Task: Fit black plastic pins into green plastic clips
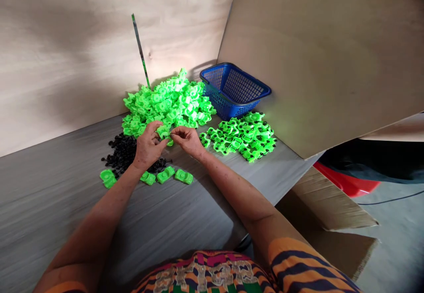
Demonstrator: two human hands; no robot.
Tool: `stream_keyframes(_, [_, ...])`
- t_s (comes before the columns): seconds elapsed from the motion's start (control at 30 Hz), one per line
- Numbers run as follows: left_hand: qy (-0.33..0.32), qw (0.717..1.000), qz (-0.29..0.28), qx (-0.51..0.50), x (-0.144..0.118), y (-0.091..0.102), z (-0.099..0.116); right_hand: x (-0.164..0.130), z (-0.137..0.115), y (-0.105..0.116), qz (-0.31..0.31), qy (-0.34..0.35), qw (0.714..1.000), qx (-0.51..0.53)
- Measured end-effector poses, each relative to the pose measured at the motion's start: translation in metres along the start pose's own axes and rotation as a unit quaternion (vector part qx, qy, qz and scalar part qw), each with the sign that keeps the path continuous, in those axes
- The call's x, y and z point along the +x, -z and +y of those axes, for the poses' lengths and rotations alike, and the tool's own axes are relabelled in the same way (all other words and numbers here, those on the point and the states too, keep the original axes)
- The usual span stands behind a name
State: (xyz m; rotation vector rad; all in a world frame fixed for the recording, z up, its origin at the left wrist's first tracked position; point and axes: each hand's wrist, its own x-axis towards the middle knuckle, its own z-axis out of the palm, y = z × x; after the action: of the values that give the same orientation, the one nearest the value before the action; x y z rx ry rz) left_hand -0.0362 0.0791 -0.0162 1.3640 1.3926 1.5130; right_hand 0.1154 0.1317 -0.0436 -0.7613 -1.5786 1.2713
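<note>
Between thumb and fingers of my left hand (148, 146) is a green plastic toy car body (163, 132). My right hand (188, 140) is pinched closed at the car body's right edge; a small dark part seems to be at its fingertips, too small to make out. Under and beside my left hand lies a heap of small black wheel pieces (124, 152). Just beyond both hands rises a large pile of green car bodies (165, 101). Several loose car bodies (183, 176) lie nearer to me on the table.
At the right, green cars fitted with black wheels (247, 136) form a second pile. Behind it a blue plastic basket (228, 107) stands against the wooden panels. A thin upright strip (141, 50) rises behind the large pile. A cardboard box (331, 204) sits below the table's right edge.
</note>
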Motion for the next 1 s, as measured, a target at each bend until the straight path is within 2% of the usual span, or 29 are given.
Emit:
stream_keyframes(0.1, [0.049, 0.996, -0.005, -0.076, 0.004, -0.001, -0.004, 0.000, 0.000, 0.000, 0.008, -0.005, 1.000, 0.026])
stream_keyframes(0.23, [0.112, 0.990, -0.001, -0.087, 0.007, 0.000, -0.004, 0.000, 0.000, -0.003, 0.020, 0.009, 0.999, 0.027])
stream_keyframes(0.4, [0.095, 0.991, 0.000, -0.091, 0.004, -0.002, 0.000, -0.003, 0.003, -0.010, 0.036, 0.065, 0.995, -0.059])
stream_keyframes(0.63, [0.100, 0.993, 0.003, -0.069, 0.003, -0.005, -0.006, -0.009, 0.004, -0.010, 0.040, 0.132, 0.972, -0.190])
stream_keyframes(0.9, [0.142, 0.980, 0.007, -0.142, 0.002, -0.005, -0.008, -0.012, 0.000, -0.010, 0.030, 0.190, 0.955, -0.225])
stream_keyframes(1.0, [0.162, 0.974, 0.002, -0.156, 0.001, -0.006, -0.006, -0.012, 0.000, -0.010, 0.035, 0.191, 0.953, -0.233])
